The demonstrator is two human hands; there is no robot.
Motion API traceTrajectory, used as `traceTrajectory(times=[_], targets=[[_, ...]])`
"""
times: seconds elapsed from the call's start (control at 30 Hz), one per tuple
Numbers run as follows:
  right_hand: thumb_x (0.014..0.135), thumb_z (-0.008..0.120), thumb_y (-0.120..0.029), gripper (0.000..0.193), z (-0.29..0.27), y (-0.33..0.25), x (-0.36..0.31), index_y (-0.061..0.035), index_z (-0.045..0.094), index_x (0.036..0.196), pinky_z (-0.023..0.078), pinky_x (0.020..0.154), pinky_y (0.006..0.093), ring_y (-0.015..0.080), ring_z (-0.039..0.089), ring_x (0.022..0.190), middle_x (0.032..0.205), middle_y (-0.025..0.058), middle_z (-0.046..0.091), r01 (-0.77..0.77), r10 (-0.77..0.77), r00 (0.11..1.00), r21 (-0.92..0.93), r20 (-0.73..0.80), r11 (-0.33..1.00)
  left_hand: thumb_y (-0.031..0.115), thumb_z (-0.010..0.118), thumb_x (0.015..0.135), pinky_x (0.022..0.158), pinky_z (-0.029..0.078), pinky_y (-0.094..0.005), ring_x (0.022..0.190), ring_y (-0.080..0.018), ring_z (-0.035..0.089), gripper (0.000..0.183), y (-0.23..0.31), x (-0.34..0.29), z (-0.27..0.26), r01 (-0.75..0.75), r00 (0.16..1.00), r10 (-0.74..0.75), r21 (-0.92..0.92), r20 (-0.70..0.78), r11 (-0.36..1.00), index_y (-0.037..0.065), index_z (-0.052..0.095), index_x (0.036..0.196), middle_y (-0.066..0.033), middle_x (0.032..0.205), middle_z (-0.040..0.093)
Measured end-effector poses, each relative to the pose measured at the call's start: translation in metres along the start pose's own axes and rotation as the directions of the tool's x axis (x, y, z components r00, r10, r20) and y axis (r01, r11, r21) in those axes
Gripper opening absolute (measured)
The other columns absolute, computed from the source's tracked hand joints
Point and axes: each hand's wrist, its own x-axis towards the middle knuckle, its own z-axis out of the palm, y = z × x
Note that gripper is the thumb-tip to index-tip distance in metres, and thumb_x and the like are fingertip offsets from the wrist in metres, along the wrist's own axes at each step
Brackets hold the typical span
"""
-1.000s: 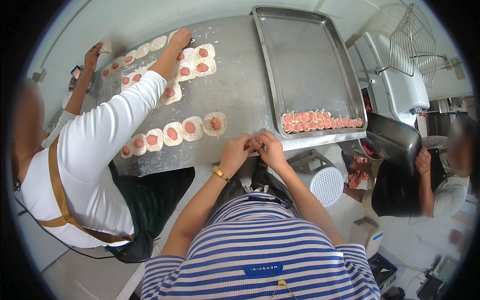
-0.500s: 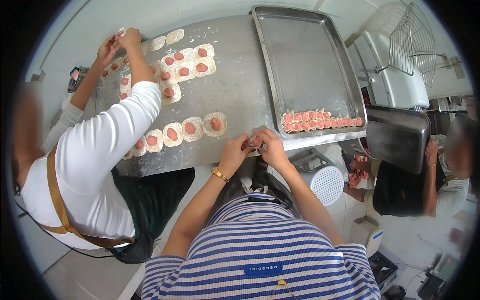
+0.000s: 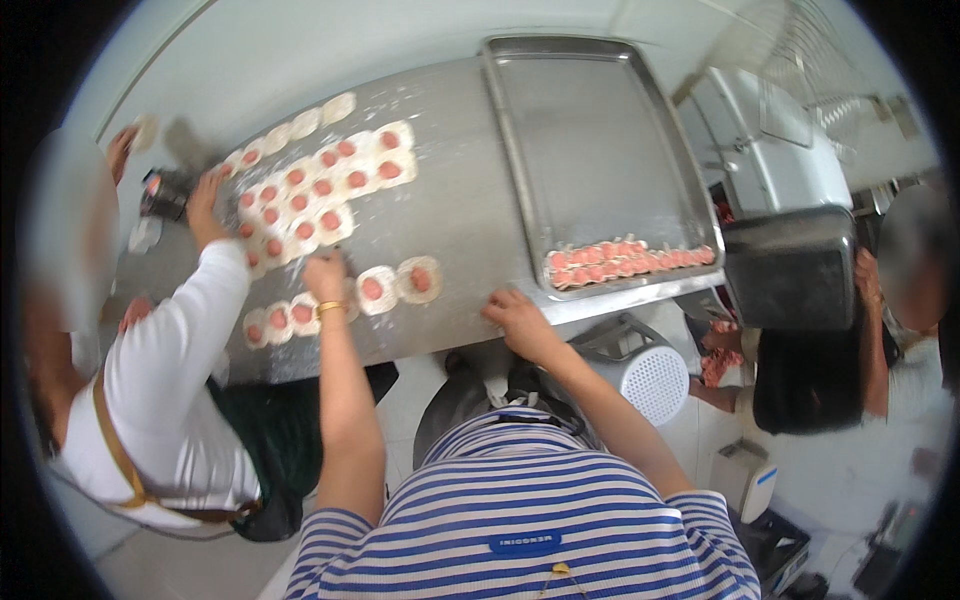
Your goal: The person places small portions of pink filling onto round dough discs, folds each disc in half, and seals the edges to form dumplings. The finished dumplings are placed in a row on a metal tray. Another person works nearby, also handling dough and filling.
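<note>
My left hand (image 3: 325,276) reaches over the near row of floured dough wrappers with pink meat filling. Its fingertips are blurred and turned away, and the forearm covers part of one filled wrapper (image 3: 375,290). To the right lies another filled wrapper (image 3: 418,280). My right hand (image 3: 518,322) is at the table's near edge, its fingers curled inward; what they hold, if anything, is hidden. Rows of shaped dumplings (image 3: 630,262) with pink tops stand along the near end of a big metal tray (image 3: 590,120).
At left, a co-worker's hand (image 3: 207,195) rests by a block of filled wrappers (image 3: 320,187) on the steel table (image 3: 450,170). A stool (image 3: 653,383) stands below the tray. On the right, another person holds a dark tray (image 3: 790,270).
My hands were together around a dumpling; the left has moved away left to the near row, the right stays by the edge. The co-worker's hands have parted. The view has shifted slightly.
</note>
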Motion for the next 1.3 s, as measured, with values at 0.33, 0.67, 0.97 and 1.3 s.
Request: traceTrajectory(times=[0.33,0.67,0.97,1.3], targets=[[0.067,0.061,0.009,0.033,-0.161,0.118,-0.031,-0.0054,0.068,0.095,0.050,0.071,0.0365,0.0251,0.062,0.083,0.091,0.0099,0.064,-0.242,0.361,0.854,0.327,-0.375,0.913,0.040,0.063,0.076,0.083,0.050,-0.0466,0.095,-0.0391,0.063,0.039,0.036,0.013,-0.001,0.263,0.962,-0.266,0.049,0.061,0.963,0.006,0.072,0.093,-0.0222,0.099,0.067],[0.065,0.057,0.007,0.025,-0.182,0.223,-0.038,-0.0060,0.067,0.084,0.049,0.069,0.0407,0.0327,0.062,0.077,0.085,0.0118,0.062,-0.312,0.297,0.949,-0.172,-0.106,0.934,0.036,0.064,0.074,0.080,0.051,-0.0422,0.088,-0.0360,0.065,0.040,0.026,0.030,0.020,0.297,0.954,-0.299,0.068,0.022,0.953,-0.002,0.070,0.085,-0.0245,0.090,0.067],[0.065,0.062,0.002,0.021,-0.190,0.214,-0.041,-0.0060,0.069,0.082,0.050,0.068,0.0410,0.0335,0.063,0.076,0.084,0.0117,0.064,-0.207,0.216,0.975,-0.133,0.054,0.969,0.014,0.052,0.083,0.087,0.051,-0.0384,0.098,-0.0274,0.059,0.037,0.017,0.032,0.030,0.381,0.877,-0.336,-0.923,0.345,0.046,-0.004,0.052,0.114,-0.0109,0.105,0.057],[0.066,0.059,0.003,0.027,-0.196,0.212,-0.040,-0.0066,0.072,0.088,0.051,0.067,0.0393,0.0337,0.064,0.075,0.085,0.0133,0.067,-0.217,0.218,0.971,-0.020,0.099,0.976,0.008,0.048,0.085,0.104,0.042,-0.0433,0.121,-0.0325,0.050,0.044,0.080,-0.027,-0.008,0.400,0.909,0.018,-0.857,0.417,-0.324,-0.009,0.041,0.125,-0.0218,0.129,0.050]])
